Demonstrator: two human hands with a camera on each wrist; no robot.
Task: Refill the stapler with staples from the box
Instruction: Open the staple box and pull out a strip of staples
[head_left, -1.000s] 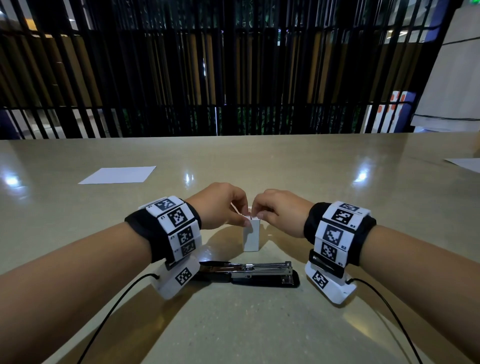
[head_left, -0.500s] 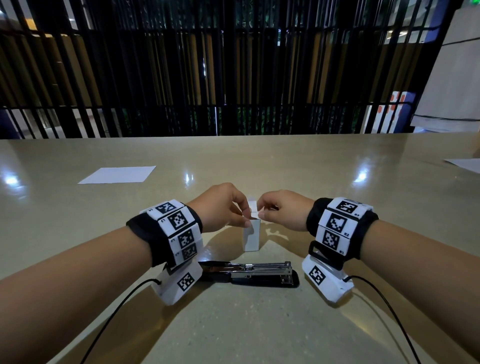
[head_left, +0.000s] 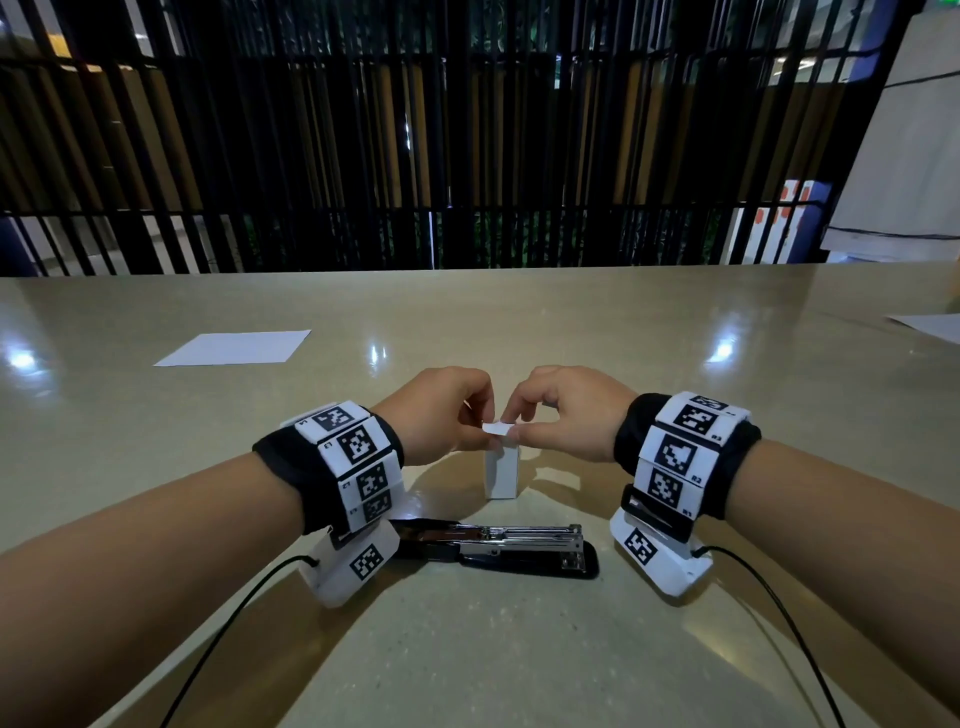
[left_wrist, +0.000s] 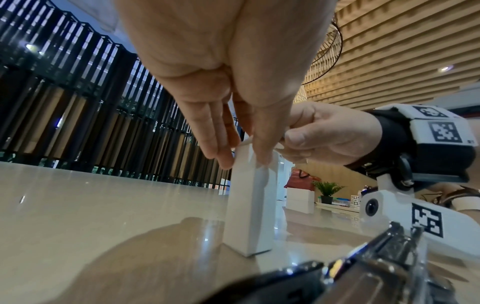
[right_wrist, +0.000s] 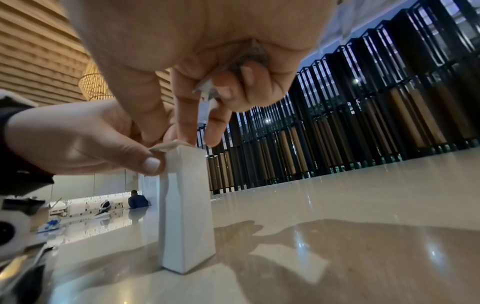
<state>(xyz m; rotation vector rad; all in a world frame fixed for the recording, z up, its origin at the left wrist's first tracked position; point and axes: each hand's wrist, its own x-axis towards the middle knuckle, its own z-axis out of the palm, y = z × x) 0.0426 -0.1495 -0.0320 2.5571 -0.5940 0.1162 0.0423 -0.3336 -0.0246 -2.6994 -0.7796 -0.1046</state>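
A small white staple box (head_left: 501, 470) stands upright on the beige table (head_left: 519, 649). My left hand (head_left: 485, 441) pinches its upper end between thumb and fingers (left_wrist: 223, 158). My right hand (head_left: 511, 427) pinches the box's top flap (head_left: 496, 428) between thumb and forefinger, the flap (right_wrist: 167, 146) lying nearly flat over the opening. A small pale piece (right_wrist: 206, 91) sits tucked in the right hand's curled outer fingers; I cannot tell what it is. The black and metal stapler (head_left: 514, 543) lies swung open, close in front of the box, between my wrists.
A white sheet of paper (head_left: 234, 348) lies at the far left, and another sheet's corner (head_left: 930, 327) at the far right edge. Black cables (head_left: 234, 623) trail from both wrist cameras. A dark slatted railing (head_left: 467, 156) runs behind the table.
The box flap stood upright half a second ago and now lies nearly flat over the top. My right hand has shifted left onto it. Box and stapler have stayed put.
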